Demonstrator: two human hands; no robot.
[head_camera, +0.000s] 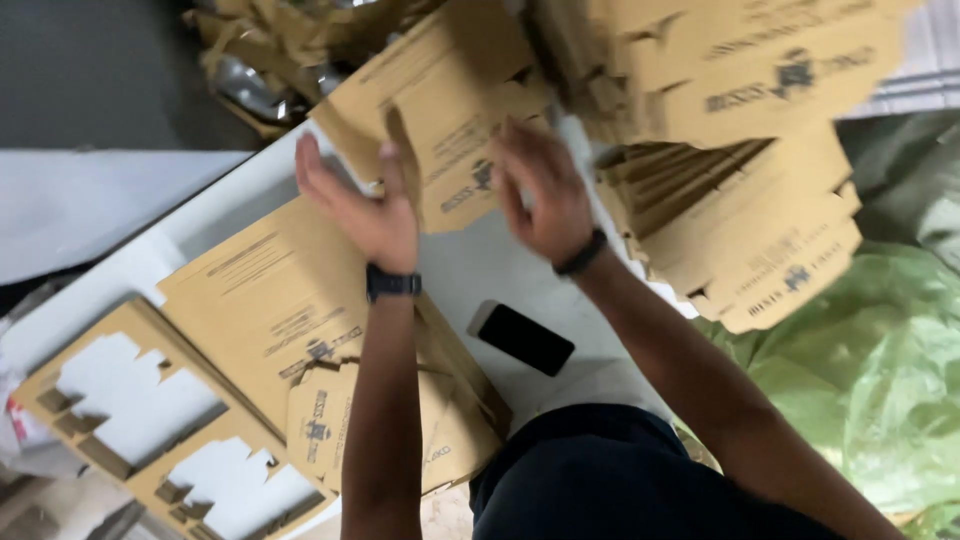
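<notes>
My left hand, a dark watch on its wrist, is spread open with the palm turned right. Its thumb lies against the left edge of a tilted flat brown cardboard box blank. My right hand, with a black band on its wrist, reaches the blank's lower right edge with its fingers laid over the card. Motion blur hides whether those fingers grip it. The blank hangs above the white table, between both hands.
A black phone lies on the table under my right forearm. Tall stacks of flat blanks lean at the right. Another blank and cardboard offcut frames lie at the left. Green plastic sheeting fills the lower right.
</notes>
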